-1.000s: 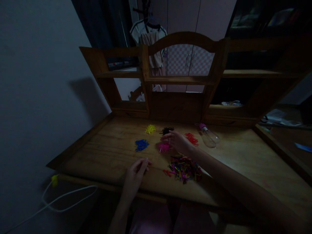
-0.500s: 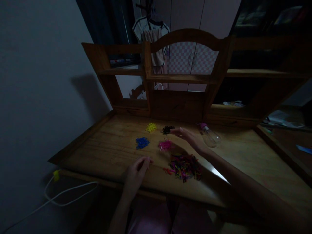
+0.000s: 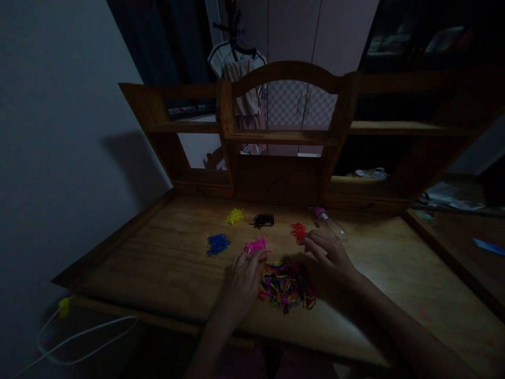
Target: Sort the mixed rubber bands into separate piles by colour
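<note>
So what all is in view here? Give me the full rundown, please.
Yellow pile: one, yellow, back of desk
Black pile: one, black, right of yellow
Red pile: one, red, by right fingertips
Blue pile: one, blue, nearer than yellow
Pink pile: one, pink, by left fingertips
Mixed pile: one, multicoloured, between the hands
Bottle: one, clear, pinkish cap, right of red
Desk: one, brown, under the piles
Shelf unit: one, brown, desk's back
Cable: one, white, lower left
Clothes: uncountable, white and beige, hanging behind
Cupboard: one, pinkish, behind
Further clutter: too dim
Left hand: one, bare, left of mixed pile
Right hand: one, bare, right of mixed pile
</note>
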### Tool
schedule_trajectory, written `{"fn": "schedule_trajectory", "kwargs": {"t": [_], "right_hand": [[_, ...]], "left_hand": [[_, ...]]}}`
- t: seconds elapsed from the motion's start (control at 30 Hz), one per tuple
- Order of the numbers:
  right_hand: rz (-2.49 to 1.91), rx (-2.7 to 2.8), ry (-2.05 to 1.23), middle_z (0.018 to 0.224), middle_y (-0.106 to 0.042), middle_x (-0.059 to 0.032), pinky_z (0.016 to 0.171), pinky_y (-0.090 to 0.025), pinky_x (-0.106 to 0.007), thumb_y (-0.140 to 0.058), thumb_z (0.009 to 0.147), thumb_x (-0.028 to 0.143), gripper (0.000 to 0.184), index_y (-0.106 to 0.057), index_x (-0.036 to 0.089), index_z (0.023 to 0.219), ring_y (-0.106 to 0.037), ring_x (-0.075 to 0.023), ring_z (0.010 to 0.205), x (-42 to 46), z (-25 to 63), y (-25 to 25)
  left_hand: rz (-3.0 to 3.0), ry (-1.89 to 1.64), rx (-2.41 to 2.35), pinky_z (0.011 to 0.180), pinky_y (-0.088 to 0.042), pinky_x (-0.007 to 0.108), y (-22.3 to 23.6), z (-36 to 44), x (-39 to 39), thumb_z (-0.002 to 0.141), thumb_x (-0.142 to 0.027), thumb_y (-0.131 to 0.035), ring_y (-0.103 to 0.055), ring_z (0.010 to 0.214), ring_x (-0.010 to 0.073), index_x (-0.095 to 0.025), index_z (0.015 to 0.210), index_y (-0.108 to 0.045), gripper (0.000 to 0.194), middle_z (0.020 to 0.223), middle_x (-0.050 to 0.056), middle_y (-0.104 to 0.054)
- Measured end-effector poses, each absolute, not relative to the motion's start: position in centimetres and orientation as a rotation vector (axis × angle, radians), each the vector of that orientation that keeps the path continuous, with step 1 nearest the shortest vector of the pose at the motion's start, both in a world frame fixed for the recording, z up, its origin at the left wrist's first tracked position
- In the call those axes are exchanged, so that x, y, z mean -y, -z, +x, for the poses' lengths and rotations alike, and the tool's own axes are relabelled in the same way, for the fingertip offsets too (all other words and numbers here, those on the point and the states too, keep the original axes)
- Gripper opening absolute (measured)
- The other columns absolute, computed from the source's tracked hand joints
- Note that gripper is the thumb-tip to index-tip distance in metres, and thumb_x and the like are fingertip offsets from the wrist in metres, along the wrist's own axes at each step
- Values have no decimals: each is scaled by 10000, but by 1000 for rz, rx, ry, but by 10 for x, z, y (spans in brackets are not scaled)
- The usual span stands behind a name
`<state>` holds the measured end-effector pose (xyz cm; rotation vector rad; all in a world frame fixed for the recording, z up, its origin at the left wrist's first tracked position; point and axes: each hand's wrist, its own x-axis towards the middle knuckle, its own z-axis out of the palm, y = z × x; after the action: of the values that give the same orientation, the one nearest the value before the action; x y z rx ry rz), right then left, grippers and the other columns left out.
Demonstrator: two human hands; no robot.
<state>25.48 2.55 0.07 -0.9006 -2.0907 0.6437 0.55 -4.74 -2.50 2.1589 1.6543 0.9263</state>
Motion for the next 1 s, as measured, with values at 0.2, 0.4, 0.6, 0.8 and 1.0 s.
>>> {"fn": "schedule_trajectory", "kwargs": {"t": [0.2, 0.4, 0.6, 0.8, 1.0], "right_hand": [[-863, 2122, -539, 851, -627, -77, 712, -440, -322, -473, 947, 272, 200, -653, 194, 910, -580, -193, 772, -23, 254, -2], [-908, 2117, -454, 857, -627, -65, 722, -450, -304, -493, 934, 244, 158, -635, 190, 889, -587, -174, 786, -22, 253, -1], [-991, 2201, -598, 928, -648, -60, 683, -468, -284, -590, 868, 252, 173, -640, 199, 1025, -590, -165, 780, -30, 269, -5], [-909, 2371, -1045, 935, -665, -44, 671, -480, -257, -635, 823, 226, 233, -672, 199, 1051, -603, -148, 781, -28, 268, 0], [-851, 2431, -1009, 1058, -642, -55, 810, -490, -296, -619, 794, 103, 314, -683, 234, 1072, -606, -166, 923, -26, 262, 4]], "left_hand": [[2235, -822, -1821, 902, -417, 408, 36, 5, 41, 923, -147, -407, -515, 1020, 232, -290, 1288, -507, 405, 1110, 61, -614], [2289, -920, -1687, 966, -399, 404, 36, 2, 43, 944, -174, -409, -491, 1101, 219, -268, 1256, -523, 345, 1181, 41, -612], [2275, -915, -1582, 1014, -390, 395, 34, 12, 51, 950, -199, -420, -501, 1143, 206, -252, 1199, -564, 293, 1202, 36, -605], [2088, -949, -1622, 1043, -398, 359, 38, 16, 59, 946, -132, -351, -515, 1175, 169, -234, 1189, -552, 331, 1233, 38, -588], [2139, -950, -1539, 1078, -372, 391, 49, 14, 59, 863, -34, -340, -490, 1215, 183, -235, 1263, -535, 487, 1281, 45, -574]]}}
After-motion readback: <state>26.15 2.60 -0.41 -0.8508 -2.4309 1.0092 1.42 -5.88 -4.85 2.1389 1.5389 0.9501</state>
